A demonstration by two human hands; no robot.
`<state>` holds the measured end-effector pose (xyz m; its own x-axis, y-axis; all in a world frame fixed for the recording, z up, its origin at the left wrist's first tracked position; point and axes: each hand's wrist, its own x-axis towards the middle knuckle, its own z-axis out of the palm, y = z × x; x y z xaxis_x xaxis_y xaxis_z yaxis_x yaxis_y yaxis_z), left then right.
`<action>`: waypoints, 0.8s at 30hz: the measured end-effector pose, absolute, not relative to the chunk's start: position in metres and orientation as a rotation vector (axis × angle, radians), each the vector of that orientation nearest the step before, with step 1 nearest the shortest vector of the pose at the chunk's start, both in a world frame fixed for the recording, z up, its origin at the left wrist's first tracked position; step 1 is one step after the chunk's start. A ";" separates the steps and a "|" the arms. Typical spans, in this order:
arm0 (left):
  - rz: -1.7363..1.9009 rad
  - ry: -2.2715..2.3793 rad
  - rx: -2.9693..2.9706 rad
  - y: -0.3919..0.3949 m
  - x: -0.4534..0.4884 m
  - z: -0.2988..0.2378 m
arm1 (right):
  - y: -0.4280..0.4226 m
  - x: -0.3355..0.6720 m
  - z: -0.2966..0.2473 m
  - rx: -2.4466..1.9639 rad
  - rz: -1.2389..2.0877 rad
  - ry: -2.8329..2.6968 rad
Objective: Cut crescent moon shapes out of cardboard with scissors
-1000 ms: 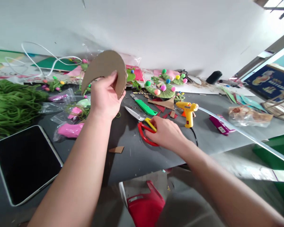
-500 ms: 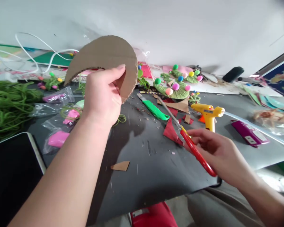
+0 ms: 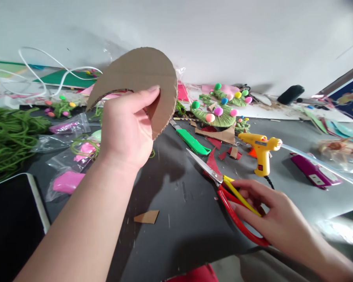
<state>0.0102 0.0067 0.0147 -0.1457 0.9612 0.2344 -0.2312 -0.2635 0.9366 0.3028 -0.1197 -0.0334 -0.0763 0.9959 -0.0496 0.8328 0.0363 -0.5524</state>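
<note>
Raised above the dark table, my left hand [image 3: 128, 129] pinches a crescent-shaped piece of brown cardboard [image 3: 141, 68], thumb on its near face. Its lower edge looks rough. My right hand [image 3: 261, 207], low on the right, grips scissors [image 3: 238, 227] with red and yellow handles. Their blades look closed and point up and left over the table, beside a red scrap [image 3: 213, 162]. A green utility knife [image 3: 192, 141] lies behind the blades. On the table between my arms is a small cardboard offcut [image 3: 147, 217].
A yellow glue gun [image 3: 261, 150] stands at right, near a purple device [image 3: 316, 168]. Green decorations with coloured pompoms [image 3: 216, 113] lie at the back. Green yarn [image 3: 13, 137], bagged pink material [image 3: 67, 182] and a black-screened device [image 3: 14, 223] occupy the left.
My right hand has lowered the scissors toward the table and turned them, so the blades lie flatter and the yellow handle shows. The cardboard in my left hand has tilted slightly.
</note>
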 end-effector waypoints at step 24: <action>0.935 1.185 1.779 -0.013 0.046 -0.010 | -0.090 0.238 -0.011 -1.461 0.699 -2.167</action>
